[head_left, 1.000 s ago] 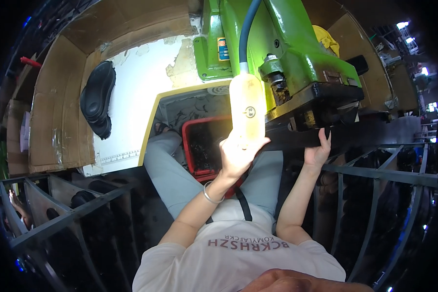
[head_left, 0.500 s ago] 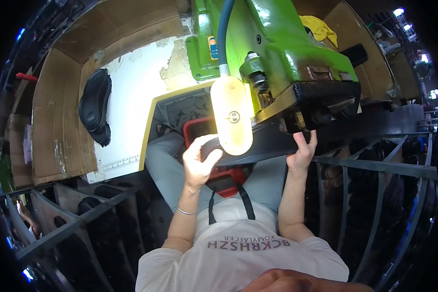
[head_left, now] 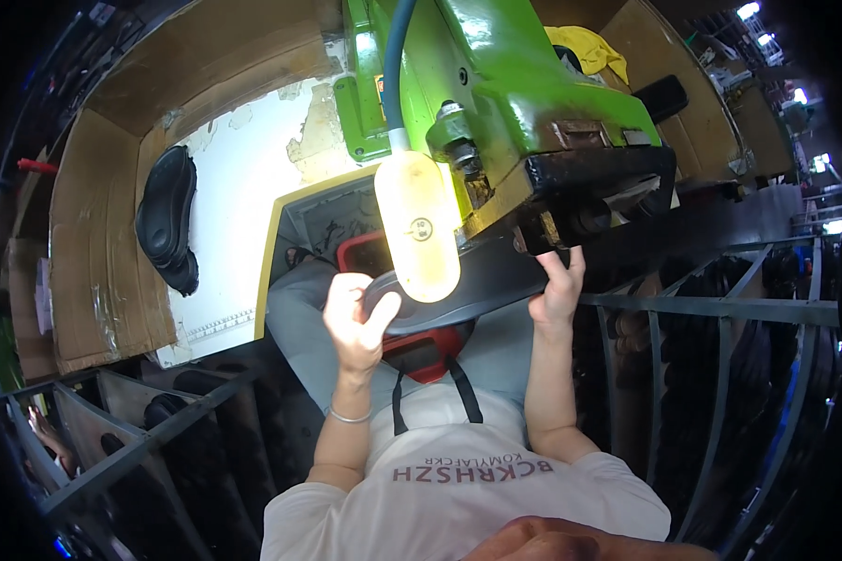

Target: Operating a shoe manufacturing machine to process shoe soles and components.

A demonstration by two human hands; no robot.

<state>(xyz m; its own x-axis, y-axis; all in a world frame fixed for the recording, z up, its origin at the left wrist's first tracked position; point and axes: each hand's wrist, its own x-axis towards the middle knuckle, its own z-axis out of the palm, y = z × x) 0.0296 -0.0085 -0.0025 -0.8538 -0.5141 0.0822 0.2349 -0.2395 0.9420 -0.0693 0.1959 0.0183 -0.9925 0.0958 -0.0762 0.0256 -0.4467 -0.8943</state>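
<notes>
My left hand curls round the rounded left end of a long dark grey piece, thumb on its near side. The piece lies across above my lap; whether it is one with the dark surface further right cannot be told. My right hand reaches up under the head of a green machine, finger and thumb bent against a dark part there. What those fingertips grip is hidden. A lit, oblong lamp hangs between my hands and covers part of the dark piece. A black shoe lies on the white tabletop at the left.
Cardboard walls surround the white tabletop, which has a yellow-edged cutout. A yellow cloth lies behind the machine. Below stands a red plastic container. Metal racks with dark items flank me on both sides.
The whole scene has shifted slightly left in the picture. Both hands keep their places on the dark piece and under the machine head; no clear movement of theirs shows.
</notes>
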